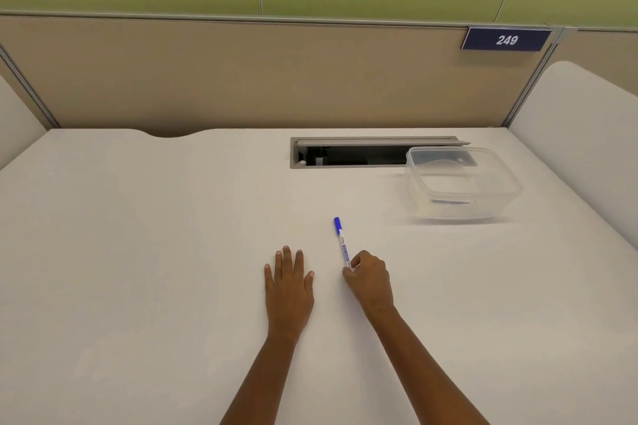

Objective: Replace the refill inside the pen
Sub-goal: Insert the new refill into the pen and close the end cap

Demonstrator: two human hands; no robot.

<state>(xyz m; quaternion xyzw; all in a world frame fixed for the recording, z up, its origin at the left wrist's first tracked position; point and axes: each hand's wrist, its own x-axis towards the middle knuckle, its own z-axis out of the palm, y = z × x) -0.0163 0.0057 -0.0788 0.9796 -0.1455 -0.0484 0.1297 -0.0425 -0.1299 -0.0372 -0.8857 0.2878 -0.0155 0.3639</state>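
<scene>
A white pen (342, 243) with a blue cap lies on the white desk (138, 252), cap pointing away from me. My right hand (368, 278) pinches the pen's near end between thumb and fingertips, fingers curled. My left hand (289, 281) rests flat on the desk to the left of the pen, fingers straight and together, holding nothing. A clear plastic container (461, 183) stands at the back right; a thin dark stick, perhaps a refill (452, 202), lies inside it.
An open cable slot (352, 155) is cut into the desk behind the pen, partly behind the container. A beige partition (241, 79) with a sign reading 249 closes the back. White side panels (580, 134) flank the desk.
</scene>
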